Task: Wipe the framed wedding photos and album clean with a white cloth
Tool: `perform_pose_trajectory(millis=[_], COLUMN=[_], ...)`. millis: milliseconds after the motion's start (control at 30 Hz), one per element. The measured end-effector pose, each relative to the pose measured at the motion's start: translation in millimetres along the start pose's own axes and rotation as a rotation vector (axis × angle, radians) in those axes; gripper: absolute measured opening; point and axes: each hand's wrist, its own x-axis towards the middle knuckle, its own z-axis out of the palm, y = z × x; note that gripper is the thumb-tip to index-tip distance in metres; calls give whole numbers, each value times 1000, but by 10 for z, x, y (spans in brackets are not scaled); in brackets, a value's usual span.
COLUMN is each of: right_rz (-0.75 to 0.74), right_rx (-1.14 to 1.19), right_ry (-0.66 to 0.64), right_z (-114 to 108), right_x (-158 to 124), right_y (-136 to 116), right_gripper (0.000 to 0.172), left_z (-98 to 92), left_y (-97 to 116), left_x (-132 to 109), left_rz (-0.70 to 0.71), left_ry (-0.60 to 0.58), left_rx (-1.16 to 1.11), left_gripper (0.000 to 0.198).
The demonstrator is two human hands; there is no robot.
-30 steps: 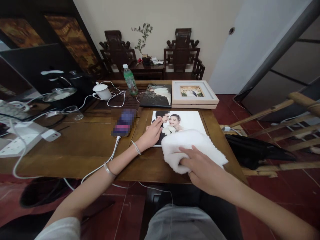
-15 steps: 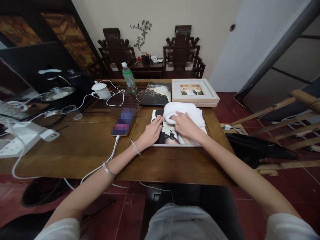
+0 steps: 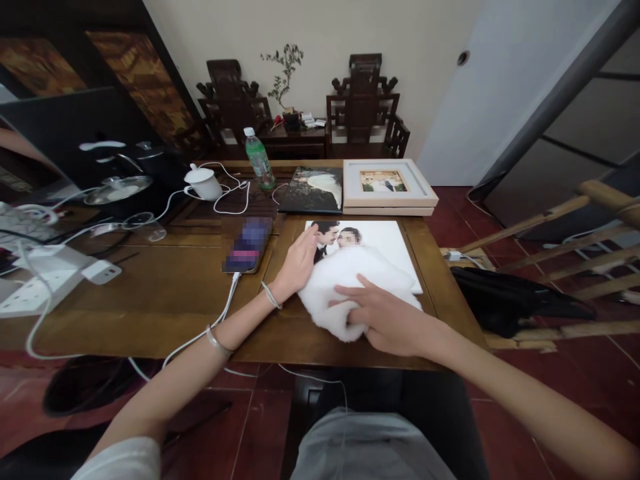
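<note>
A photo panel (image 3: 393,241) showing a couple lies flat on the wooden table in front of me. My right hand (image 3: 387,317) grips a fluffy white cloth (image 3: 333,280), pressing it over the panel's near part. The cloth hides that portion of the picture and hangs past the near edge onto the table. Along the panel's left edge rests my left hand (image 3: 299,260), fingers stretched out and holding nothing.
Behind the panel lie a dark photo panel (image 3: 305,193) and pale framed pictures (image 3: 425,193), stacked. A phone (image 3: 249,247) on a charging cable is at left. Farther left are a green bottle (image 3: 259,160), lidded white cup (image 3: 204,183), plastic cup (image 3: 147,228) and power strip (image 3: 40,287).
My right hand has drawn the cloth from the panel's far side toward me, uncovering the upper picture. My left hand has stayed by the left edge, shifting only slightly.
</note>
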Motion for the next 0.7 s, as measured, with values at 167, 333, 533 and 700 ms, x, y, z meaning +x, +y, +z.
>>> perform_pose_trajectory(millis=[167,333,533,700], right_rz=[213,360,476,420], right_rx=[19,-53,-141,104], right_ry=[71,174,294,395], right_z=[-124,-216,-237,-323], right_x=[-381,-457,-78,516], right_y=[34,321,705,871], right_gripper=[43,40,36,30], left_z=[47,64,81,77], left_y=[-49,-66,-97,-100], left_x=[-23,-38,-43,-32], left_rz=[127,128,167,218], left_ry=[-167,-262,-230,-204], left_rx=[155,204,177,159], left_gripper=[48,46,43,41])
